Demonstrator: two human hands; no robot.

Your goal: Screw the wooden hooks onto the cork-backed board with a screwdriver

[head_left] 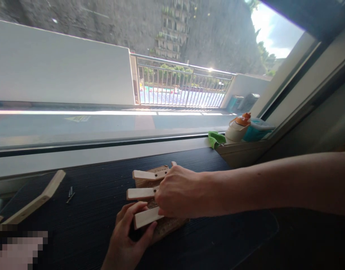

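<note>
At the black grained table (96,198), my left hand (124,238) grips a pale wooden bar (146,216)—probably steadying it—right hand (179,192) curled, contents hidden.

Location is indoors, at a window (110,123); workshop, home or classroom cannot be confirmed. Evidence: dark table (99,195), far edge along the sill (76,161); screws (70,198) towards its left edge; bottle (236,131) beyond its far right corner; railing (183,84) outside.

The right hand (178,191) hides the three-o'clock ends of the middle strip (140,193) and lowest strip (146,217); its grip is unclear. Its forearm (273,183) is cut off at three o'clock; pixels blur a patch (17,251) at eight.
</note>
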